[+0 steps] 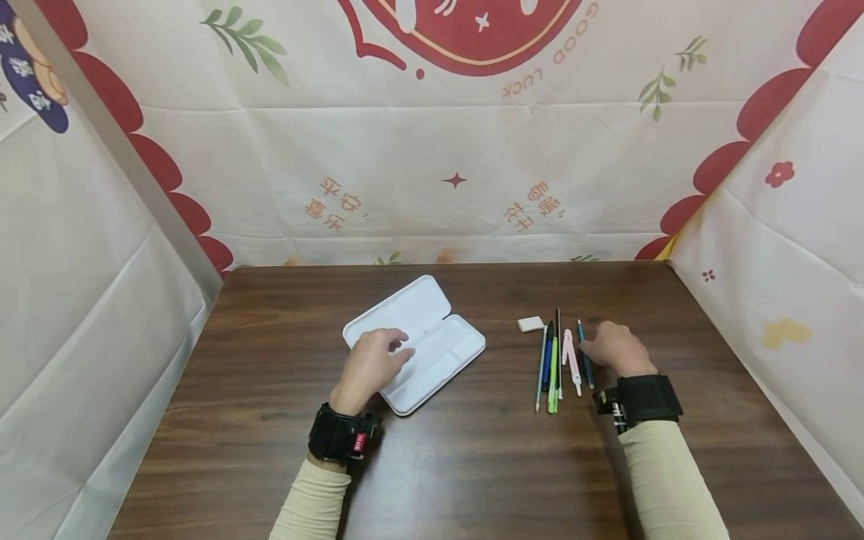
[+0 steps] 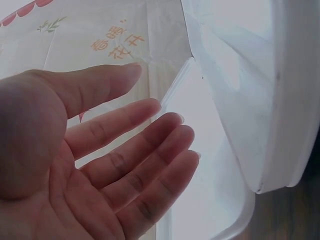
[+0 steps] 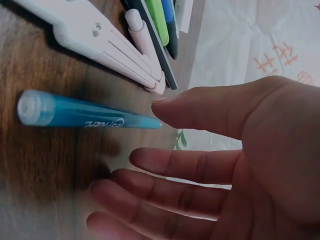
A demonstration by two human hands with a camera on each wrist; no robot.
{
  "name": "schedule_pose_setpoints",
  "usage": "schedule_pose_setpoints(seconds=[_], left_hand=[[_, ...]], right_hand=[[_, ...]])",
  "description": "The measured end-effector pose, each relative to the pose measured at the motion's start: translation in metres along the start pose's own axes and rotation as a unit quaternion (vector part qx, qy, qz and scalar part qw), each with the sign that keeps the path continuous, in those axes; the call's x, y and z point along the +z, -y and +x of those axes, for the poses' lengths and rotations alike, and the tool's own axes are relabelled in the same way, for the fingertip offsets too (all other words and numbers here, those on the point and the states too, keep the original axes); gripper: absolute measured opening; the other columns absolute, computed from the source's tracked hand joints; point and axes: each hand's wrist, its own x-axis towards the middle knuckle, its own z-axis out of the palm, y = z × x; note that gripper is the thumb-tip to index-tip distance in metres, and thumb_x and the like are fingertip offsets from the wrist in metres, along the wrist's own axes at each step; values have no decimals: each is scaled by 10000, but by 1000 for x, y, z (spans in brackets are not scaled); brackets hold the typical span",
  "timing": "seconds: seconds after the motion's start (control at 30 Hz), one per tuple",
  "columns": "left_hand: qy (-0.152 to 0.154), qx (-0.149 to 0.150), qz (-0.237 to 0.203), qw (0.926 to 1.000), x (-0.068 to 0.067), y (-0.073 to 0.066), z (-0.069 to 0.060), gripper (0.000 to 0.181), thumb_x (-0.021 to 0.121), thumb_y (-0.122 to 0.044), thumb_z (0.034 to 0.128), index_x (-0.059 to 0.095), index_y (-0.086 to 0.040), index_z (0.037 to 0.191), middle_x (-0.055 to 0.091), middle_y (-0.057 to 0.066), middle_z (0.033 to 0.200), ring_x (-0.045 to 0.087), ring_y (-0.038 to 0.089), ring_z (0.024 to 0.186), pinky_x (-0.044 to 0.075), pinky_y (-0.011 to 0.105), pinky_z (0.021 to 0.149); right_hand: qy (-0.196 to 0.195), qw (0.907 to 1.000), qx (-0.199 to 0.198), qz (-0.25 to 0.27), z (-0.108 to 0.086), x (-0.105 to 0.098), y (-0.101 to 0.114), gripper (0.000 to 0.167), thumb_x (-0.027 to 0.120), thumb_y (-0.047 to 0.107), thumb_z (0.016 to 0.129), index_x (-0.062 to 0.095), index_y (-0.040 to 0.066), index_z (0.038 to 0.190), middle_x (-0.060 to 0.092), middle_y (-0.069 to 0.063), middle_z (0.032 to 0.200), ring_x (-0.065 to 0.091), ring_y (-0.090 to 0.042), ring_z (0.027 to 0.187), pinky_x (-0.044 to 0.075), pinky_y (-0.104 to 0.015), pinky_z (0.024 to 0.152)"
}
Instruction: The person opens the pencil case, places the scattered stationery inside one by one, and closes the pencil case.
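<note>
An open white pencil case lies on the table, lid to the left. My left hand hovers over it with relaxed fingers; the left wrist view shows the palm facing the white case, holding nothing. On the right, my right hand is beside a blue pen. In the right wrist view the thumb and loosely bent fingers are spread near the blue pen, not gripping it. Left of that pen lies a pink compass.
Beyond the compass lie a green pen, a dark blue pen, a slim dark stick and a pencil. A white eraser sits behind them. Printed cloth hangs along the table's far edge.
</note>
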Motion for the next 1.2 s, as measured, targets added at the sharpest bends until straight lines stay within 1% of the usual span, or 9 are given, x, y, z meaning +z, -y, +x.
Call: schedule_pose_setpoints(seconds=[0.07,0.23,0.4,0.63,0.8,0.97,1.0,1.1,1.2], left_hand=[[-8,33,26,10000,0,0,0,239,742,-179,882,737,-20,1061,735,128,969,681,262,895,532,421,790],[17,102,104,9999,1,0,0,244,739,-193,887,737,-26,1065,738,123,974,680,254,894,530,412,787],[24,93,136,9999,3,0,0,250,738,-205,892,738,-30,1070,739,113,979,678,244,898,530,404,788],[87,-4,134,9999,2,-2,0,255,730,-215,900,737,-36,1081,733,110,978,672,243,899,523,402,781],[71,62,148,9998,3,-1,-1,254,732,-211,895,737,-32,1074,733,118,968,673,247,891,521,402,776],[69,102,180,9998,4,0,0,260,731,-218,895,735,-34,1079,736,114,975,673,238,890,522,398,777],[81,94,179,9998,4,0,0,262,730,-218,896,734,-33,1081,736,114,978,673,238,892,522,399,778],[113,70,173,9998,4,-1,0,268,724,-223,901,732,-33,1090,736,115,988,677,244,902,525,404,784],[153,37,156,9998,4,-1,0,276,715,-231,909,728,-34,1102,735,116,999,678,247,915,526,406,792]], right_hand=[[-5,10000,99,13,0,0,0,311,539,255,972,619,-25,863,571,-123,770,567,-271,706,440,-393,609],[-85,9999,136,31,2,2,0,317,534,266,966,603,-5,817,594,-122,739,594,-256,673,436,-381,583],[-246,9996,142,-63,5,5,-1,335,539,293,948,604,-13,829,605,-137,743,593,-273,676,439,-394,568],[-395,9987,299,-117,9,8,1,370,574,317,937,630,-41,863,608,-174,773,585,-307,698,457,-433,581],[-452,9983,334,-130,11,10,2,367,570,306,937,618,-44,835,599,-169,755,580,-311,700,466,-444,592],[-422,9978,504,-102,13,11,6,350,565,284,950,616,-44,839,589,-172,761,579,-322,709,472,-453,608],[-425,9975,551,-99,13,12,7,351,571,282,952,621,-55,865,588,-178,769,578,-327,714,472,-458,612],[-510,9964,669,-82,15,13,8,360,589,275,947,634,-81,921,595,-198,790,581,-344,728,476,-465,612],[-617,9953,750,-33,17,16,9,350,603,268,937,629,-79,910,581,-195,786,573,-353,742,473,-475,611]])
